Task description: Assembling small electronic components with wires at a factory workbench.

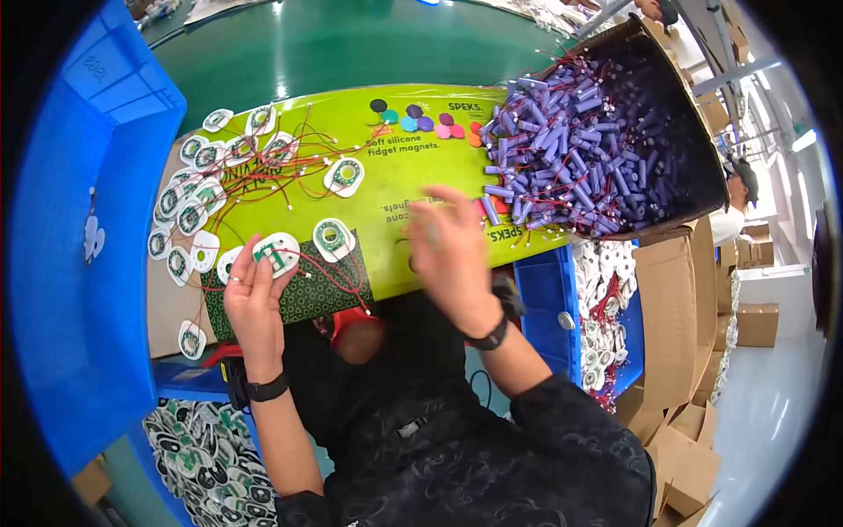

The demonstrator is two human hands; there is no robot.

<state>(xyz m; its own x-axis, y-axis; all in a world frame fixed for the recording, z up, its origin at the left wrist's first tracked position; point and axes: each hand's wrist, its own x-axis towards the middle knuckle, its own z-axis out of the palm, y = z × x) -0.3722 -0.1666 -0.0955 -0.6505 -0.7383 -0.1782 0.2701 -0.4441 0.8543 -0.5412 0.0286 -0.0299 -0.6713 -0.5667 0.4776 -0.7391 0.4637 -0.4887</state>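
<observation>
A white oval housing (278, 249) with a green circuit board sits above the near edge of the surface (413, 171), left of its middle, clamped between the thumb and fingers of the left hand (253, 303); red leads (334, 279) trail beside it. The right hand (450, 255) is over the near edge, right of the middle, its fingers blurred, so I cannot tell whether they are apart or closed on something. This one housing appears to be partway through handling: its board is in place, and no battery cell shows joined to it. Around it lie roughly seventeen loose housings (343, 176), some overlapping: most crowd the left end, two sit apart nearer the middle, and one is alone by the near left corner. None of them visibly carries a cell, so by appearance much remains. At the right end, purple battery cells (553, 132), far too many to count, fill one cardboard box (689, 140) and spread onto the surface. Farther out are one tall blue bin (79, 290) past the left edge and, below the near edge, two uncountable heaps of white parts: a left heap (211, 461) and a right heap (606, 329), the latter in another blue bin (544, 294).
</observation>
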